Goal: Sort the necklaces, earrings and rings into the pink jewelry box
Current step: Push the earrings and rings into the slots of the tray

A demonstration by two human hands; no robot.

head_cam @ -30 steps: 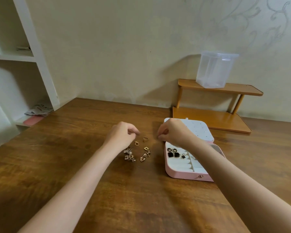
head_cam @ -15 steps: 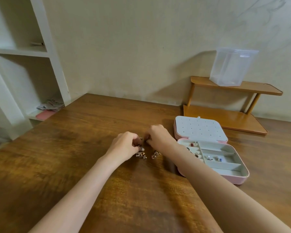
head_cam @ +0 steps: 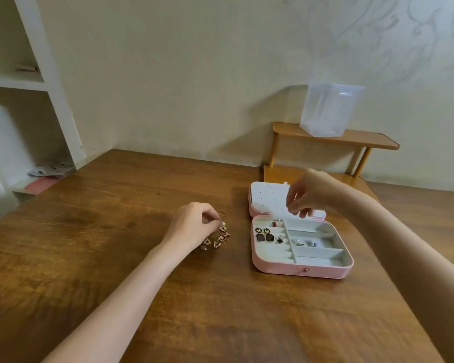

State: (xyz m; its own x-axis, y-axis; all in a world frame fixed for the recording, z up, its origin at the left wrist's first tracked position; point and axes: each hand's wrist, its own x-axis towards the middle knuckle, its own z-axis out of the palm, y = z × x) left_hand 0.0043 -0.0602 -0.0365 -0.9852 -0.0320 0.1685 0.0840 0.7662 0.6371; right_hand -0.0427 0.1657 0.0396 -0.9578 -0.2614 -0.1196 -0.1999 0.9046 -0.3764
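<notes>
The pink jewelry box (head_cam: 299, 271) lies open on the wooden table, its white dotted lid (head_cam: 268, 197) laid back. Black and gold earrings (head_cam: 264, 235) sit in its left compartment, and small pieces (head_cam: 306, 243) lie in a middle tray. A pile of gold earrings (head_cam: 219, 238) lies left of the box, with a gold ring (head_cam: 222, 213) just behind it. My left hand (head_cam: 192, 226) pinches a small pearl earring (head_cam: 222, 224) at the pile's top. My right hand (head_cam: 309, 195) hovers above the box's back edge, fingertips pinched together; what they hold is too small to see.
A wooden two-tier shelf (head_cam: 336, 142) stands behind the box against the wall, with a clear plastic container (head_cam: 328, 108) on top. White shelving (head_cam: 24, 82) with papers (head_cam: 51, 170) stands at the far left.
My right hand left the earring pile and rose over the open box. My left hand stayed at the pile, pinching a piece. The view shifted left.
</notes>
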